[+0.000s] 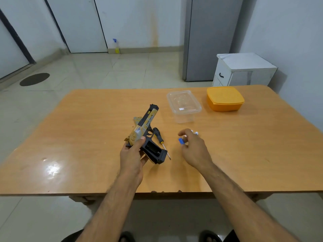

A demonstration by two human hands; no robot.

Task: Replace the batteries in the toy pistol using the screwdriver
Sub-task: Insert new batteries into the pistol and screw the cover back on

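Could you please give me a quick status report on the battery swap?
Left hand grips pistol, battery bay open. Right hand pinches blue battery. Screwdriver on table, beside pistol. Nothing in the way.

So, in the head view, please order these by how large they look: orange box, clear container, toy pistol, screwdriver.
1. toy pistol, though it is nearer the camera, so this is unsure
2. orange box and clear container look about alike; not ranked
3. screwdriver, partly hidden by the pistol
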